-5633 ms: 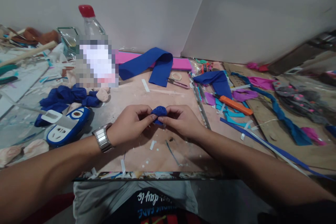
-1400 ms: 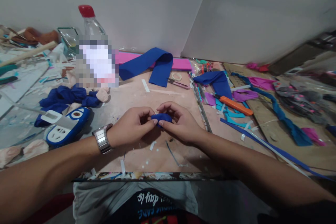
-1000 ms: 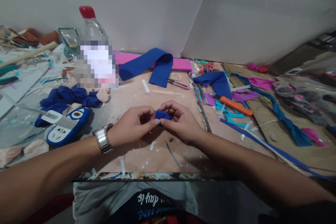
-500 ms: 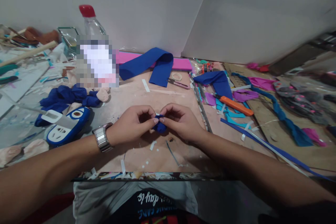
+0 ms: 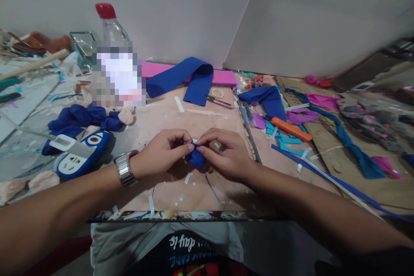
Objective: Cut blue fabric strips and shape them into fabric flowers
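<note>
A small bunched piece of blue fabric [image 5: 196, 159] hangs between my two hands over the middle of the table. My left hand [image 5: 168, 150] pinches its upper left edge between thumb and fingertips. On the right, my right hand [image 5: 226, 150] pinches the same piece, the two sets of fingertips nearly touching. Something small and white shows at the top of the fabric. Behind the hands a folded blue strip [image 5: 197, 78] lies partly over a pink stack [image 5: 224, 78], with small scissors [image 5: 220, 102] and a tape ring [image 5: 217, 92] beside it.
At the left are a blue and white power strip [image 5: 83, 155], blue fabric pieces [image 5: 79, 117], pale fabric flowers [image 5: 44, 180] and a red-capped bottle [image 5: 113, 26]. To the right, an orange cutter [image 5: 290, 128] lies among blue, purple and teal strips. The table's front edge [image 5: 194, 214] holds scraps.
The blue fabric between my fingertips now shows larger and fuller below them. The fingers of my right hand have shifted slightly, showing something small and pale near its palm.
</note>
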Demonstrator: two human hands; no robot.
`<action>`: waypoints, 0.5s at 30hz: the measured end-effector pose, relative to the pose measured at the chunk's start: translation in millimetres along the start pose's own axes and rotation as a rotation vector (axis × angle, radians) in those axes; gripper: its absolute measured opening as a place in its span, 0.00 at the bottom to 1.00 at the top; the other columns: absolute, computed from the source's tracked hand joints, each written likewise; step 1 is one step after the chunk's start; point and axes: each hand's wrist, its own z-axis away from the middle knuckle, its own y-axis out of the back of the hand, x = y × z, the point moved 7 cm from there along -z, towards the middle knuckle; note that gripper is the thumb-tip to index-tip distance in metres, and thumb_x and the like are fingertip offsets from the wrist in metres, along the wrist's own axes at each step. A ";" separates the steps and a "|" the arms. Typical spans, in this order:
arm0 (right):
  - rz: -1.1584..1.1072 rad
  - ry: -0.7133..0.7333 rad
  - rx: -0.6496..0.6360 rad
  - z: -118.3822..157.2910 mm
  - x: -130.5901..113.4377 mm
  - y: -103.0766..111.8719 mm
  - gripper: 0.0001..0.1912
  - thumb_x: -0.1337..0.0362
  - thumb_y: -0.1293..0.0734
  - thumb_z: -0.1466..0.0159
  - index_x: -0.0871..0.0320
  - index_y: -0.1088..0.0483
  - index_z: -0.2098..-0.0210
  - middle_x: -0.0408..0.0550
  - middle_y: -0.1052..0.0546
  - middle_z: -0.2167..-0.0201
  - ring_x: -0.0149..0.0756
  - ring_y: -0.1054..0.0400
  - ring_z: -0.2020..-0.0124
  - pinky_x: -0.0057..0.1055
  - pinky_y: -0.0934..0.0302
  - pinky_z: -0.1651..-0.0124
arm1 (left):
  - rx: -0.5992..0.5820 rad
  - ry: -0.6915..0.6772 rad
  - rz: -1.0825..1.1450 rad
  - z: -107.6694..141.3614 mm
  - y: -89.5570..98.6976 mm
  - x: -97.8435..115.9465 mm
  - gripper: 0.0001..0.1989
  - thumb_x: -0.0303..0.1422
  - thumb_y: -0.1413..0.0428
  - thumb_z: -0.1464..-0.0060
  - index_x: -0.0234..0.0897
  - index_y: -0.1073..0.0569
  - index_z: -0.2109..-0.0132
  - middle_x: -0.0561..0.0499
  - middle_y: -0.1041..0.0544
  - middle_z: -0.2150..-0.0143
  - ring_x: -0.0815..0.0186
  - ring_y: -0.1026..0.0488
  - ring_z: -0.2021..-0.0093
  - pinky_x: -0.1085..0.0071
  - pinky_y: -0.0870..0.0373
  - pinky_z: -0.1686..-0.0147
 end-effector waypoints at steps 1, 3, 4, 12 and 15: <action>0.003 0.003 -0.003 0.1 -0.2 -0.4 0.02 0.68 0.28 0.34 0.58 0.21 0.61 0.47 0.19 0.67 0.30 0.25 0.67 0.29 0.31 0.62 | 0.005 0.003 0.008 -0.2 0.5 0.7 0.12 0.39 0.42 0.38 0.34 0.27 0.64 0.53 0.27 0.70 0.70 0.33 0.70 0.72 0.37 0.68; 0.004 0.011 -0.015 0.3 -0.6 -1.2 0.03 0.67 0.27 0.34 0.58 0.21 0.60 0.47 0.19 0.67 0.30 0.25 0.67 0.29 0.31 0.62 | 0.024 -0.009 0.021 -0.7 2.0 3.8 0.12 0.39 0.41 0.39 0.34 0.26 0.64 0.53 0.27 0.70 0.70 0.32 0.70 0.72 0.36 0.67; 0.003 0.016 -0.020 0.3 -0.9 -1.3 0.03 0.67 0.28 0.33 0.57 0.21 0.60 0.47 0.19 0.67 0.31 0.25 0.67 0.30 0.30 0.62 | 0.033 -0.020 0.028 -0.9 2.6 5.7 0.11 0.39 0.41 0.39 0.34 0.26 0.64 0.53 0.26 0.70 0.70 0.32 0.69 0.72 0.35 0.66; -0.022 0.055 -0.019 -1.4 -3.9 1.3 0.05 0.68 0.28 0.33 0.57 0.20 0.58 0.49 0.18 0.65 0.33 0.23 0.65 0.32 0.29 0.60 | 0.073 -0.052 0.117 -1.5 3.3 9.3 0.12 0.38 0.39 0.39 0.33 0.25 0.64 0.52 0.24 0.69 0.70 0.30 0.69 0.72 0.32 0.65; -0.027 0.076 -0.023 -1.9 -5.3 1.1 0.05 0.68 0.28 0.33 0.59 0.19 0.59 0.51 0.18 0.65 0.33 0.23 0.65 0.32 0.29 0.60 | 0.086 -0.046 0.138 -2.3 3.5 8.2 0.13 0.39 0.38 0.39 0.33 0.25 0.64 0.52 0.24 0.69 0.70 0.30 0.69 0.73 0.32 0.65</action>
